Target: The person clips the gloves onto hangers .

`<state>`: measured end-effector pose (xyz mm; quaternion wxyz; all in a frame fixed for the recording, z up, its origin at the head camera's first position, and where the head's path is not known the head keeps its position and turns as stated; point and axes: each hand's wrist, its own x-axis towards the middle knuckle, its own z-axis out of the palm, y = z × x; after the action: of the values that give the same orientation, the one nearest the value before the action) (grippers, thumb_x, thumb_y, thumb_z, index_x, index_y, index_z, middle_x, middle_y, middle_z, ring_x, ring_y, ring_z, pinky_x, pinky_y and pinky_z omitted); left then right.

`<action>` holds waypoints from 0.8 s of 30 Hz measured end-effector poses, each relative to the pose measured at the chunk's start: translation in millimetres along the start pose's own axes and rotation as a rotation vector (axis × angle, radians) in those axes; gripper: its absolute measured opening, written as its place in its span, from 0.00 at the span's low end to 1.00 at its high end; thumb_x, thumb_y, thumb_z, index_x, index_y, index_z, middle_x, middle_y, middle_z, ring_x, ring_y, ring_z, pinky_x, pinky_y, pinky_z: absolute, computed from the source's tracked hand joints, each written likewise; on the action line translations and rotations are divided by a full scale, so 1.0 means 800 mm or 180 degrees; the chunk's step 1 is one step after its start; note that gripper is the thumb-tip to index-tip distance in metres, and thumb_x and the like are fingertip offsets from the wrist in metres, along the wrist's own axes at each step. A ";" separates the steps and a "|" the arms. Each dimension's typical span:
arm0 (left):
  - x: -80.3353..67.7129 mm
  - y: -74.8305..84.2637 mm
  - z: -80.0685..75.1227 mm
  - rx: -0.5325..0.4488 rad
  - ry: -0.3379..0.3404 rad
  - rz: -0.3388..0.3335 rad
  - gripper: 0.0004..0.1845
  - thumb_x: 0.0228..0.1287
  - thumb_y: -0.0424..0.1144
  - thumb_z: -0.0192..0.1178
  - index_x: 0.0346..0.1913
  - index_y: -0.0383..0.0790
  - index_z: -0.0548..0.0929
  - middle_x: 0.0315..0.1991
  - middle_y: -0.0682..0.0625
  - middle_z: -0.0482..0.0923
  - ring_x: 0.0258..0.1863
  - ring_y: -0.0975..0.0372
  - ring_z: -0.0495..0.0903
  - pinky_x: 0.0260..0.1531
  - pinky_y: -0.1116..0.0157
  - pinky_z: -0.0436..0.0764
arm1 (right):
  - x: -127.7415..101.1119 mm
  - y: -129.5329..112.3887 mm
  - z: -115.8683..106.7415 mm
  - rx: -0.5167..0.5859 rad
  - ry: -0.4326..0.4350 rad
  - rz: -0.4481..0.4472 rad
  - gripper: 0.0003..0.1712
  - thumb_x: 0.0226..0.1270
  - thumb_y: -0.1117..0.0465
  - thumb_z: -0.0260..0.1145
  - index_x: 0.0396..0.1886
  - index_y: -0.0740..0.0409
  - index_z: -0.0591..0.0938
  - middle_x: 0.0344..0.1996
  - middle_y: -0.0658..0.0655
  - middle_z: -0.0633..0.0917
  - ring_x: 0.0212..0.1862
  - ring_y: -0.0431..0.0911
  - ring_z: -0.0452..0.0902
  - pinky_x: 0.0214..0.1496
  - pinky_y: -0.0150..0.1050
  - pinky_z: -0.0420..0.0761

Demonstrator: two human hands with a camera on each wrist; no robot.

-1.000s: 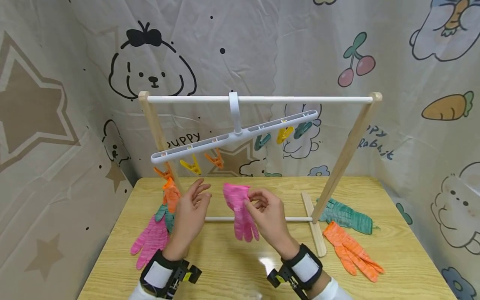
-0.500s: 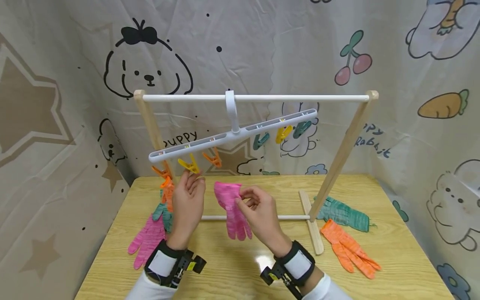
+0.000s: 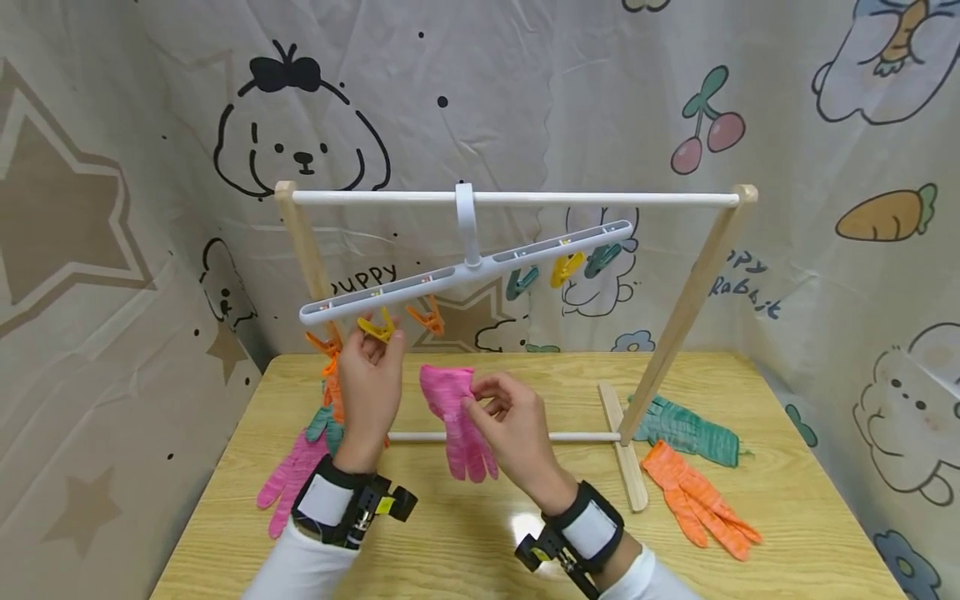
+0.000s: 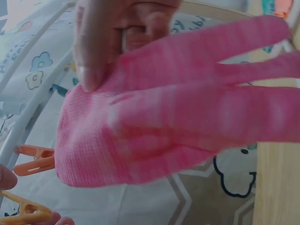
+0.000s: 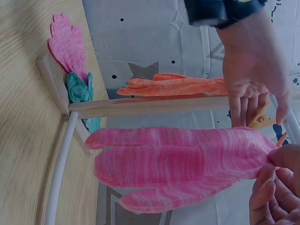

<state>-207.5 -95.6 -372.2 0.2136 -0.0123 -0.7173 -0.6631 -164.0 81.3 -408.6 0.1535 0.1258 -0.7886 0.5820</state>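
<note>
My right hand (image 3: 480,402) pinches the cuff of a pink glove (image 3: 455,425) and holds it up over the table, fingers hanging down. The glove fills the left wrist view (image 4: 178,122), with the right hand's fingers (image 4: 117,33) gripping its cuff. My left hand (image 3: 377,340) is raised just left of the glove and pinches a yellow clip (image 3: 375,327) that hangs from the low left end of the white hanger (image 3: 465,271). The right wrist view shows the glove (image 5: 183,159), the left hand (image 5: 255,70) and the yellow clip (image 5: 260,120) between its fingers.
The hanger hangs tilted from the white top bar of a wooden rack (image 3: 693,292). Orange, yellow and teal clips hang under it. An orange glove (image 3: 334,392) hangs at the left post. Pink (image 3: 292,479) and teal gloves lie left; teal (image 3: 686,429) and orange (image 3: 701,500) gloves lie right.
My left hand rose from beside the glove to the yellow clip and took hold of it. The right hand moved the pink glove a little left and up.
</note>
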 end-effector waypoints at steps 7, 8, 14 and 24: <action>0.009 0.007 0.007 -0.0171 0.0211 0.0023 0.21 0.72 0.37 0.60 0.66 0.36 0.76 0.52 0.35 0.85 0.46 0.67 0.84 0.41 0.77 0.79 | 0.000 -0.003 0.002 -0.0049 -0.0028 -0.0013 0.06 0.63 0.68 0.72 0.39 0.60 0.84 0.34 0.59 0.88 0.27 0.37 0.78 0.31 0.29 0.80; 0.010 0.007 0.007 -0.0173 0.0250 0.0024 0.21 0.72 0.37 0.61 0.65 0.36 0.77 0.50 0.35 0.85 0.43 0.68 0.84 0.38 0.76 0.79 | 0.000 -0.003 0.003 -0.0056 -0.0030 -0.0015 0.06 0.63 0.68 0.72 0.39 0.60 0.84 0.34 0.59 0.88 0.27 0.37 0.78 0.31 0.29 0.80; 0.014 0.008 0.008 -0.0163 0.0439 0.0069 0.20 0.67 0.40 0.67 0.57 0.34 0.82 0.27 0.47 0.82 0.21 0.70 0.73 0.19 0.73 0.67 | 0.001 -0.007 0.004 -0.0089 -0.0034 -0.0046 0.07 0.63 0.68 0.72 0.39 0.60 0.84 0.34 0.58 0.89 0.27 0.37 0.78 0.31 0.29 0.80; 0.018 0.014 0.006 -0.0138 0.0481 -0.0039 0.21 0.64 0.43 0.71 0.55 0.35 0.85 0.24 0.60 0.85 0.16 0.71 0.75 0.15 0.72 0.59 | 0.004 -0.009 0.007 -0.0177 -0.0002 -0.0202 0.06 0.63 0.68 0.72 0.38 0.59 0.84 0.33 0.58 0.89 0.27 0.39 0.80 0.31 0.29 0.80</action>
<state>-218.6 -93.8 -357.1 0.2627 0.0377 -0.6847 -0.6788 -164.4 73.7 -402.7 0.1751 0.1465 -0.8002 0.5546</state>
